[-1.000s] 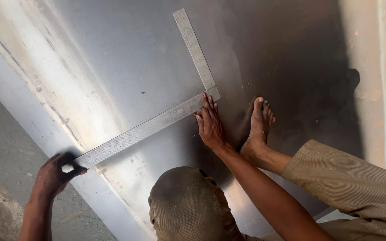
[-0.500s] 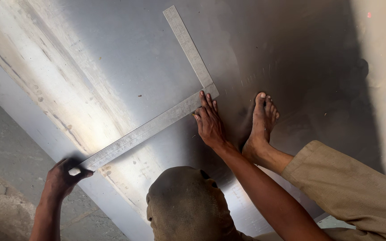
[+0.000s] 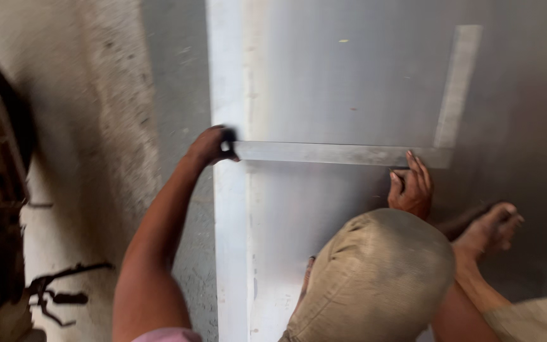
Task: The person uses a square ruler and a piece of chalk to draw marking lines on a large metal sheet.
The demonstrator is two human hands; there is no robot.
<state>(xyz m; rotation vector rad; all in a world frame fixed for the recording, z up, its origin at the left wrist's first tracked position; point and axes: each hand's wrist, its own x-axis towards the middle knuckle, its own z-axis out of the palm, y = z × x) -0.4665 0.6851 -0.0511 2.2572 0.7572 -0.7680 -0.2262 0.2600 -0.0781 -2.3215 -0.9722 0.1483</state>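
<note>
A long L-shaped grey steel square [image 3: 349,154] lies flat on the dull metal sheet [image 3: 349,82]. The left hand [image 3: 213,145] fingers grasp its end at the sheet's left edge; the right hand [image 3: 411,190] fingers press spread beside its corner.

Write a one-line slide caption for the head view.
Left hand and right hand steady an L-shaped metal square on a metal sheet.

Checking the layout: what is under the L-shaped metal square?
The L-shaped metal square lies flat on the metal sheet. The left hand grips its end; the right hand presses near its corner. Beneath the sheet is hidden.
</note>
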